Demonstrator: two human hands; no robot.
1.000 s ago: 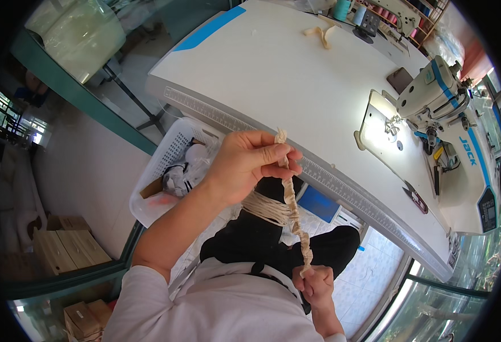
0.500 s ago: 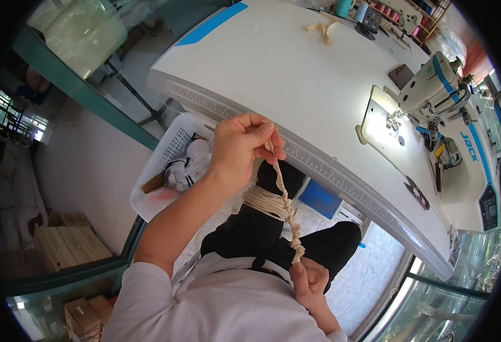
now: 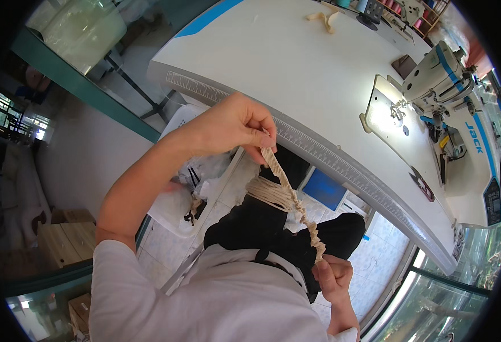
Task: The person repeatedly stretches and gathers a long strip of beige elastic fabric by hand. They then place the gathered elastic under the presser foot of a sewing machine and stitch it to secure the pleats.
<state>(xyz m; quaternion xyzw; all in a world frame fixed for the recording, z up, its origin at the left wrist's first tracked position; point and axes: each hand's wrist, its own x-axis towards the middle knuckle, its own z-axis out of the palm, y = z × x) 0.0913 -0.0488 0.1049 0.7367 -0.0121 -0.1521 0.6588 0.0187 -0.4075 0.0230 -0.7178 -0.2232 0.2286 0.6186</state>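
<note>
left hand [image 3: 244, 124] — pinching beige strip [image 3: 302, 214] at upper end | right hand [image 3: 335, 278] — pinching its gathered lower end

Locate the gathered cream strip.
Head view, centre: the strip runs from the left hand down rightward to the right hand, passing the right end of the cord coil around the leg.

A single head-worn fisheye view looks steeply down — left hand [image 3: 243, 125], right hand [image 3: 335, 278] near, counter [image 3: 296, 62] beyond.
</note>
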